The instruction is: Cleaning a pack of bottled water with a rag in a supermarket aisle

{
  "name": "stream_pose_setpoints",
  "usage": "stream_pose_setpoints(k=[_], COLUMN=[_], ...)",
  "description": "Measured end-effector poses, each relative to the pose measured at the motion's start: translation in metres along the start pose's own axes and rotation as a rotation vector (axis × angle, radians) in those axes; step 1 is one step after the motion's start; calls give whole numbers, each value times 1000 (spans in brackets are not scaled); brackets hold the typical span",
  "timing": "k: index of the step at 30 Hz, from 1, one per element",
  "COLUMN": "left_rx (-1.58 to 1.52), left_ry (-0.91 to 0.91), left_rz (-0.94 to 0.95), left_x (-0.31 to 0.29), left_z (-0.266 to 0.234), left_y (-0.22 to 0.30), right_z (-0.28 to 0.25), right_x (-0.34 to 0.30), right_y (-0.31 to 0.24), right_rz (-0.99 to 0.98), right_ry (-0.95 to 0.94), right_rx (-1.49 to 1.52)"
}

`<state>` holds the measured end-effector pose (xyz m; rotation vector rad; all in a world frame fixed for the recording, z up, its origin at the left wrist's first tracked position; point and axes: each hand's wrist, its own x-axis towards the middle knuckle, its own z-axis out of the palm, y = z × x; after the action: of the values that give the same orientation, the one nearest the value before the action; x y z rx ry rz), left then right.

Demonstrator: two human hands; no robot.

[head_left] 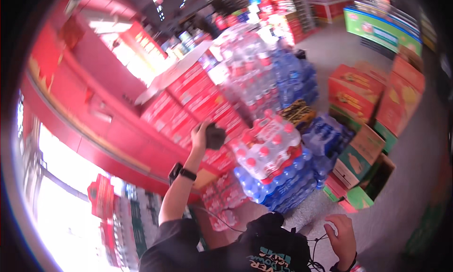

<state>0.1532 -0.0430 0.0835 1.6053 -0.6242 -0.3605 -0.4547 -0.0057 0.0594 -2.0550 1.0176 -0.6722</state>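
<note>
My left hand (200, 134) is raised at the end of an outstretched arm, its fingers closed on a dark, blocky thing (215, 137) too blurred to name. Behind it rise stacked red cartons (196, 90). Just right of that hand, a shrink-wrapped pack of bottles with red caps (266, 147) lies on a pack of blue-labelled water bottles (283, 182). Low at the right, my right hand (342, 236) hangs beside my body, thumb apart from the bent fingers, holding nothing that I can see. Thin black cables (316, 248) run close to it.
Open cardboard boxes (363, 163) and red cartons (354, 90) crowd the right side. Farther back stand tall stacks of wrapped bottles (250, 69). A red counter-like wall (108, 111) slants along the left. More bottle packs (130, 220) stand at the lower left.
</note>
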Motion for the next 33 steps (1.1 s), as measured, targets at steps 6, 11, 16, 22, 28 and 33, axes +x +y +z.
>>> stream_pose_setpoints(k=[6,11,16,22,28,33], left_rx=[239,470,355,266,402,322], left_ry=[-393,-761,-878,-926,-1105,-1000], left_rz=[103,1011,1108,1136,1377,1276], left_x=[-23,-32,26,42,-7,-41], left_z=[29,99,144,190,101,61], left_y=[41,22,6,-1,43,12], right_z=[44,84,103,123,118,147], right_x=[54,122,154,182,214,294], right_y=[-23,-37,-65,-71,-65,-52], right_rz=[-72,-90,174,289,-21,-162], right_ry=[-196,-145,5,65,290,328], right_rx=[15,-17,123,62,29,55])
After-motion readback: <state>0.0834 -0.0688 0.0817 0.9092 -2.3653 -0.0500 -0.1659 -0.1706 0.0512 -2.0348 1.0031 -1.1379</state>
